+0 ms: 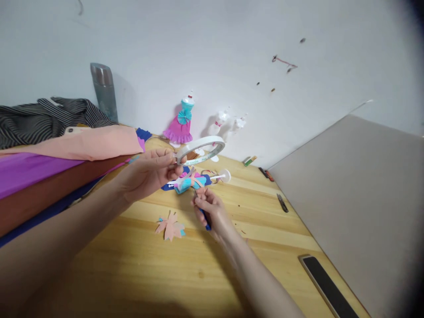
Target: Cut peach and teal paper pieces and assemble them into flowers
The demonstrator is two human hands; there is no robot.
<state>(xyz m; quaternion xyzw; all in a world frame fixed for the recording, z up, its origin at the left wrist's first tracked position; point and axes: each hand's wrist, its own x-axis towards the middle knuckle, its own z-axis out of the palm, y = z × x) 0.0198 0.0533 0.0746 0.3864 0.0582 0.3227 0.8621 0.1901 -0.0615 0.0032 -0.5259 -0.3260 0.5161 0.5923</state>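
My left hand (155, 167) pinches a white roll of tape (200, 149) by its near edge, raised above the table; printing shows inside its ring. Lower and to the right, my right hand (212, 207) closes round a blue-handled tool (206, 220); its working end is mostly hidden by the fingers, so I cannot tell its exact kind. Just behind both hands lies a small figure wrapped in turquoise paper (187, 183), with a white round base (225, 176) on a stick. A peach paper flower cutout (170, 226) with blue bits lies on the wood nearer me.
Peach, purple, brown and blue sheets (82, 143) lie at left, beside striped cloth (49, 115) and a grey bottle (104, 90). A figure in a pink dress (180, 128) stands by the wall. A phone (327, 285) and a dark cutter (282, 203) lie along the right edge.
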